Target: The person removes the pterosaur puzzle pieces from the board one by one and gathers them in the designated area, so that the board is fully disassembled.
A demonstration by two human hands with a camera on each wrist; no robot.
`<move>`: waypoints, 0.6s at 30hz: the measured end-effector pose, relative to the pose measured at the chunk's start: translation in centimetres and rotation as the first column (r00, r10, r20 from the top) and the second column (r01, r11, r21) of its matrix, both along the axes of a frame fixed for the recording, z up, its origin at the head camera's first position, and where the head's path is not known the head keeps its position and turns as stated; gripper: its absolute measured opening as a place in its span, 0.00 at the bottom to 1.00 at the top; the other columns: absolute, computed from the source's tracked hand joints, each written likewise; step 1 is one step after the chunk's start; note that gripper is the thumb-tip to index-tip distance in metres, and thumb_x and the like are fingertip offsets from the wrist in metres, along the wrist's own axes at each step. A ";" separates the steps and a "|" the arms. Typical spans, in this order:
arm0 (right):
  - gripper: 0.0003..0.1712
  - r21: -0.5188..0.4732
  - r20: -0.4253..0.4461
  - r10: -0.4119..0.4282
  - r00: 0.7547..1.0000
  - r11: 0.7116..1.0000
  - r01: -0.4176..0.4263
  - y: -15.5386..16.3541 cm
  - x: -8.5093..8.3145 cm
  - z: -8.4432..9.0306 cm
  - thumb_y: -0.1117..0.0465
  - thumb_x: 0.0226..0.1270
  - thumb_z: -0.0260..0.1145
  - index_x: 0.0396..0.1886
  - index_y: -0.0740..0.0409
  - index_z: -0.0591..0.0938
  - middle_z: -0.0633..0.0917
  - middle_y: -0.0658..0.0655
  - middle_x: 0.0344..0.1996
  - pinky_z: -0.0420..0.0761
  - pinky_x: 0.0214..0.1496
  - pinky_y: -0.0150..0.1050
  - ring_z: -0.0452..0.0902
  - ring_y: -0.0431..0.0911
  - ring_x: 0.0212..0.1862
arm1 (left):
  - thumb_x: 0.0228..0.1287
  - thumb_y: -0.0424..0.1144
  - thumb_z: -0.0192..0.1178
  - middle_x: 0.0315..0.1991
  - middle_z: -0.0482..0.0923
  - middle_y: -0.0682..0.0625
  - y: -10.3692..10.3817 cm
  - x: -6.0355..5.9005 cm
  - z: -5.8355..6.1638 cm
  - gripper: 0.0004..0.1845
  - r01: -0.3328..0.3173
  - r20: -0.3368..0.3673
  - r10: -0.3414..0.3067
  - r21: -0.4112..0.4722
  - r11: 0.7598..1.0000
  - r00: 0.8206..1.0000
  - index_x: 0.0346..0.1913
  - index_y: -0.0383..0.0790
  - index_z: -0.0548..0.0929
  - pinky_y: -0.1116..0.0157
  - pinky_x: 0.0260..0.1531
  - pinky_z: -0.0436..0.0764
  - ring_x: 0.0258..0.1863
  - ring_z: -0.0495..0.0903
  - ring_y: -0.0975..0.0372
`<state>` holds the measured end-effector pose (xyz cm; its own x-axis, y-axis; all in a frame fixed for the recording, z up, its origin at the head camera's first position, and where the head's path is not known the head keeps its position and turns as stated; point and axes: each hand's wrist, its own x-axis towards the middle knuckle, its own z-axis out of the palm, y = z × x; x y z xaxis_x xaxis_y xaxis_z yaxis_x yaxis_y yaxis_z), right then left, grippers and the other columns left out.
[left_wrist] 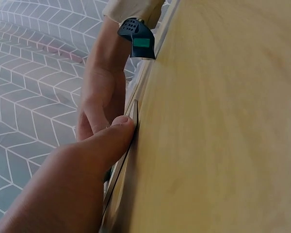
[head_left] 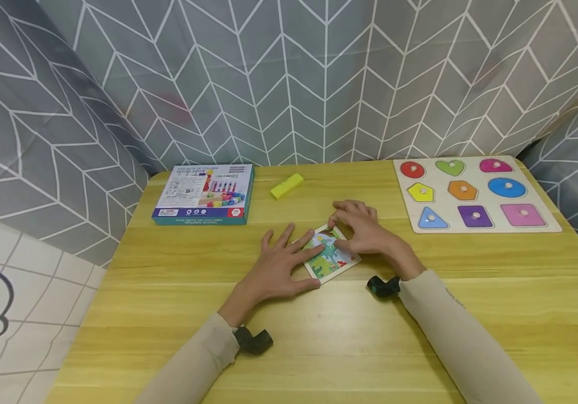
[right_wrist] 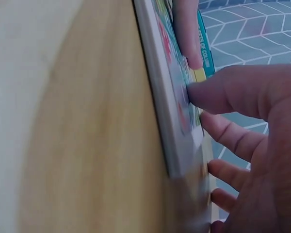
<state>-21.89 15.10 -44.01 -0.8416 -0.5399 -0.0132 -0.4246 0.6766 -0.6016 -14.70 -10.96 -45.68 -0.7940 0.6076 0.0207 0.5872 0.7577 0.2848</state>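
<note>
A small picture puzzle [head_left: 330, 262] with a pale frame and a teal dinosaur-like figure lies tilted on the table between the two hands. Spread wide, the left hand [head_left: 280, 266] rests fingertips on the picture's left part, while its thumb lies near the frame's lower corner. From the other side, the right hand [head_left: 362, 230] touches the picture with its thumb [right_wrist: 208, 97]. Its index finger bends toward the puzzle's far corner, and the other fingers are loosely bent beyond the edge. Part of the picture is hidden under the fingers.
A boxed bead set [head_left: 203, 193] lies at the back left, beside a yellow block [head_left: 287, 186]. At the back right is a wooden shape board [head_left: 481, 196] with several knobbed pieces. A patterned curtain [head_left: 289, 84] hangs behind the wooden table [head_left: 168, 292].
</note>
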 end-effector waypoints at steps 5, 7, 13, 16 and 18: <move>0.17 -0.010 0.020 0.024 1.000 1.000 -0.024 0.3 0.0 0.3 0.55 0.56 0.75 0.46 0.45 0.81 0.61 0.65 0.79 0.46 0.71 0.66 0.45 0.66 0.80 | 0.65 0.75 0.48 0.83 0.47 0.60 0.0 0.0 0.2 0.41 0.003 -0.002 -0.003 -0.004 1.000 1.000 0.79 0.70 0.58 0.31 0.72 0.42 0.84 0.40 0.44; 0.18 -0.015 0.025 0.025 0.999 1.000 -0.024 0.4 0.0 0.4 0.54 0.56 0.76 0.46 0.45 0.81 0.60 0.65 0.79 0.46 0.71 0.66 0.45 0.65 0.80 | 0.65 0.75 0.48 0.83 0.47 0.60 0.0 0.0 0.2 0.41 0.003 -0.002 -0.003 -0.006 1.000 1.000 0.79 0.70 0.58 0.31 0.72 0.41 0.84 0.40 0.44; 0.17 -0.034 0.047 0.019 0.999 0.999 -0.018 0.2 0.2 0.7 0.56 0.56 0.77 0.45 0.46 0.81 0.60 0.65 0.79 0.44 0.72 0.67 0.44 0.66 0.80 | 0.65 0.75 0.48 0.83 0.46 0.61 0.0 0.0 0.3 0.40 0.003 0.002 -0.003 -0.009 1.000 1.000 0.79 0.70 0.59 0.32 0.73 0.41 0.84 0.39 0.44; 0.17 -0.040 0.058 0.017 0.998 0.999 -0.015 0.1 0.2 0.7 0.58 0.56 0.77 0.44 0.47 0.81 0.60 0.66 0.79 0.42 0.72 0.68 0.43 0.66 0.80 | 0.65 0.75 0.48 0.83 0.47 0.61 0.0 0.1 0.3 0.40 0.000 -0.002 0.000 -0.007 1.000 1.000 0.78 0.70 0.59 0.32 0.73 0.42 0.84 0.40 0.44; 0.18 -0.042 0.068 0.013 0.998 0.999 -0.010 0.0 0.2 0.7 0.58 0.56 0.77 0.44 0.48 0.80 0.59 0.66 0.79 0.41 0.72 0.68 0.43 0.66 0.80 | 0.65 0.75 0.49 0.83 0.48 0.61 0.0 0.1 0.2 0.40 -0.001 -0.005 0.001 -0.006 1.000 1.000 0.78 0.70 0.60 0.32 0.73 0.42 0.84 0.40 0.44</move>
<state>-21.69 15.12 -43.35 -0.8334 -0.5507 -0.0474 -0.3893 0.6457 -0.6569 -14.61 -10.91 -45.45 -0.7946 0.6068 0.0212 0.5878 0.7601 0.2770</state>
